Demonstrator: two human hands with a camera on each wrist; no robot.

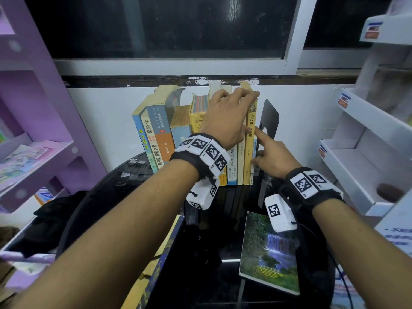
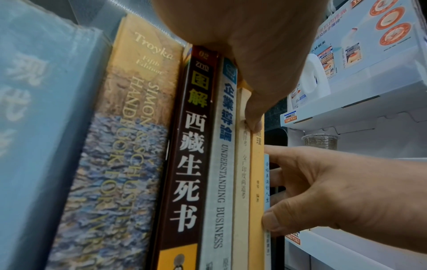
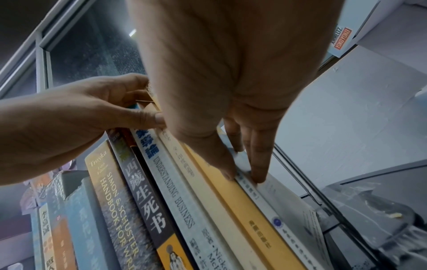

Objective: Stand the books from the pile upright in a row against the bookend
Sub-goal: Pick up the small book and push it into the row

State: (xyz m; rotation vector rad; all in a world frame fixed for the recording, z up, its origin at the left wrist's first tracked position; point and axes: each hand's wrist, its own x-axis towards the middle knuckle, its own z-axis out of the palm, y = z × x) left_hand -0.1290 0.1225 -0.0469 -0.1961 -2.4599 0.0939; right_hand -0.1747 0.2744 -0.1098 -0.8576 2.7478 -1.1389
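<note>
Books stand in a row (image 1: 200, 134) on the dark round table (image 1: 107, 188), with the black metal bookend (image 1: 270, 118) at the right end, near the white wall. The left hand (image 1: 225, 117) lies over the tops of the tall books, its fingers curled over their upper edges and its thumb against the spines; it grips them and holds them up. The right hand (image 1: 273, 156) pinches a thin pale-blue book (image 2: 267, 184), thumb on the spine and fingers along the far cover. This thin book stands upright just beside the yellow book (image 1: 250, 139), between it and the bookend. The bookend seems a little apart from it, but I cannot tell whether they touch.

I judge that the step in hand is to seat this thin book at the end of the row. The next move calls for pushing it in until its spine is level with the others, and then closing the gap to the bookend while the left hand keeps the row steady. At the left end three books (image 1: 153, 130) lean to the right, so they need straightening. A book with a waterfall cover (image 1: 269, 255) lies flat on the table near the person, and another large book (image 1: 156, 264) lies partly under the left arm; both are not yet stood up.
</note>
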